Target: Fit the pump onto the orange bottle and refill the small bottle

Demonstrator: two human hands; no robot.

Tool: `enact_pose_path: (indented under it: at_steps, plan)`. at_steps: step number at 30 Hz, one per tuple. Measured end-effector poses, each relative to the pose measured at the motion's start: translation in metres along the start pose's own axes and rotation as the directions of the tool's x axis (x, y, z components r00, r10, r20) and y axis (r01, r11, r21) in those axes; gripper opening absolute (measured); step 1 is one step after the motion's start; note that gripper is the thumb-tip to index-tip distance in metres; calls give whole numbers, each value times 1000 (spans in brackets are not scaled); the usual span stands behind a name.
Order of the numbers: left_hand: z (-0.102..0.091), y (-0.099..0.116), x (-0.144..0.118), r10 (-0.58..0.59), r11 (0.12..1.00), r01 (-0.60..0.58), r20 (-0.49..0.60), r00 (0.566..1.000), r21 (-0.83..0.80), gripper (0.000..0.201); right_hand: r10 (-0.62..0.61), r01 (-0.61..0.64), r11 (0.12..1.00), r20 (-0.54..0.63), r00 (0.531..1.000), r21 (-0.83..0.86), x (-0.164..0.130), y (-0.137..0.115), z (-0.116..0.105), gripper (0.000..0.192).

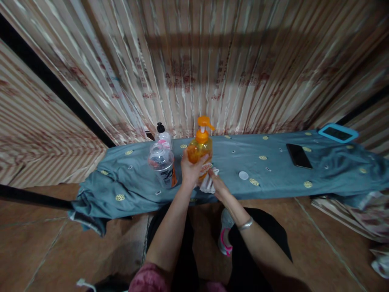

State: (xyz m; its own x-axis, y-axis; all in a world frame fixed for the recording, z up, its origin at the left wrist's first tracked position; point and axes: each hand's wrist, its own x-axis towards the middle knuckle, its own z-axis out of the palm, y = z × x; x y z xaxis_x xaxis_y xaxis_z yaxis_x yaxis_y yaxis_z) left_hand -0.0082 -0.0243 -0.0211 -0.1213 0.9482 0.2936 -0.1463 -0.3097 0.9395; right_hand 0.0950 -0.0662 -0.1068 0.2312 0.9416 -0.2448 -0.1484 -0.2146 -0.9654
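Observation:
My left hand (191, 168) grips an orange pump bottle (200, 146) that stands upright on the blue-grey cloth (133, 186) covering a low bench. Just below and right of the bottle, my right hand (217, 185) presses a white cloth (208, 184) against its base. A clear plastic bottle (162, 164) with an orange-and-black label leans just left of my left hand. Behind it stands a small white bottle (163, 136) with a black cap.
A small white cap (243, 175) lies on the cloth to the right. Farther right are a black phone (298, 155) and a device in a blue case (338, 133). Striped curtains (212, 61) hang behind. Tiled floor (45, 243) lies below the bench.

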Motion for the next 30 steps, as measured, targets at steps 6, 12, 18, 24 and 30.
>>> enact_pose_path:
  at_steps: [6,12,18,24,30]
  plan:
    - [1,-5,1,10,1000,-10,0,1000,-6,44,-327,272,876,-74,942,-398,-9,-10,-53,37]
    - [4,-11,2,0,1000,0,1,1000,-6,43,-410,454,784,196,891,-424,-58,15,-15,29]
    - [6,-14,3,-9,1000,8,-6,1000,-21,46,-334,327,909,19,943,-257,-60,13,-38,34]
    - [9,-17,-3,-68,997,70,37,997,-42,45,-421,425,903,-328,846,-62,-25,-53,-67,39]
    - [6,-30,-9,-55,997,62,164,985,-41,49,-624,626,780,-56,779,17,0,-117,-12,44]
